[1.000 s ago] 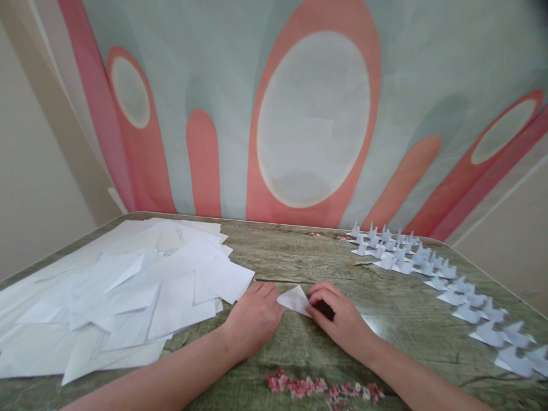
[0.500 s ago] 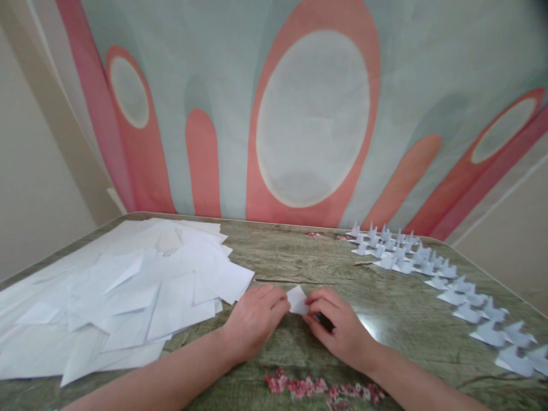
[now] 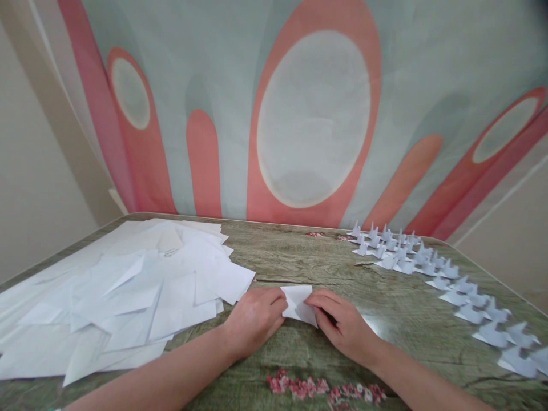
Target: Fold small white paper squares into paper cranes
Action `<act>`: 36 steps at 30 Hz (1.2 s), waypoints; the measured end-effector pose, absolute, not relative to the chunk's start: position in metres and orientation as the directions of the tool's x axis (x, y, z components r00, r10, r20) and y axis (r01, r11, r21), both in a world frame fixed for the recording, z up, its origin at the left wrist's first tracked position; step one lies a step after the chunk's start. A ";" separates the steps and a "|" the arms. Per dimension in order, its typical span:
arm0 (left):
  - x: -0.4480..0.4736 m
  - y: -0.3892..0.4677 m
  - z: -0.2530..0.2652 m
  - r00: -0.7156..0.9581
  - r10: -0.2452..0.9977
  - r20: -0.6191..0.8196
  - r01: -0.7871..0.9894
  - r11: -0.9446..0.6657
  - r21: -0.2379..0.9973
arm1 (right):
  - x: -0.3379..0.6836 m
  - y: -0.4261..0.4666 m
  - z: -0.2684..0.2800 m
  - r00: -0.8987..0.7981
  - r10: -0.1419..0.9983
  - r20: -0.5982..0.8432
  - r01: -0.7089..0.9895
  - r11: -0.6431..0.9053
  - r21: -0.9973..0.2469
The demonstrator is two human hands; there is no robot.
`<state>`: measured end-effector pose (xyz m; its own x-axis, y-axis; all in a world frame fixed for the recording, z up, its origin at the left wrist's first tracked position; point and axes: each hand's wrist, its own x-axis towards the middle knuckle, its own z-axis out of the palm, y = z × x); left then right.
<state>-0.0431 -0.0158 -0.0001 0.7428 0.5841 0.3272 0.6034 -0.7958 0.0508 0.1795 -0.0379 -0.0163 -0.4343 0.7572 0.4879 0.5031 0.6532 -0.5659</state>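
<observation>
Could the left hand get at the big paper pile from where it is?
Probably yes: the left hand is right beside the paper pile, with nothing standing between them. It is holding the small sheet, though, so it might need to let go.

Left hand (image 3: 257, 319) and right hand (image 3: 345, 324) (both curled) face each other

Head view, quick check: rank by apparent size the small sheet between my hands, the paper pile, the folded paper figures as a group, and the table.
1. Table
2. Paper pile
3. Folded paper figures, taken together
4. Small sheet, partly covered by the fingers
</observation>
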 end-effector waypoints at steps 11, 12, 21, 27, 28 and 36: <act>-0.039 -0.016 0.005 0.758 0.567 0.321 0.591 -0.806 0.028 | 0.180 -0.035 -0.018 -0.473 0.751 0.460 0.515 0.660 -0.547; -0.039 -0.016 0.005 0.755 0.572 0.321 0.594 -0.804 0.035 | 0.180 -0.035 -0.018 -0.476 0.750 0.459 0.517 0.661 -0.544; -0.041 -0.012 0.002 0.680 0.659 0.322 0.632 -0.749 0.199 | 0.180 -0.034 -0.012 -0.482 0.777 0.405 0.551 0.628 -0.549; -0.040 -0.012 0.004 0.611 0.730 0.306 0.656 -0.683 0.321 | 0.181 -0.033 -0.011 -0.443 0.817 0.369 0.551 0.573 -0.607; -0.040 -0.011 0.004 0.598 0.742 0.304 0.658 -0.670 0.342 | 0.180 -0.033 -0.011 -0.428 0.828 0.363 0.554 0.558 -0.618; -0.035 -0.003 0.001 0.476 0.856 0.201 0.705 -0.508 0.495 | 0.175 -0.024 -0.015 -0.253 0.923 0.290 0.679 0.383 -0.627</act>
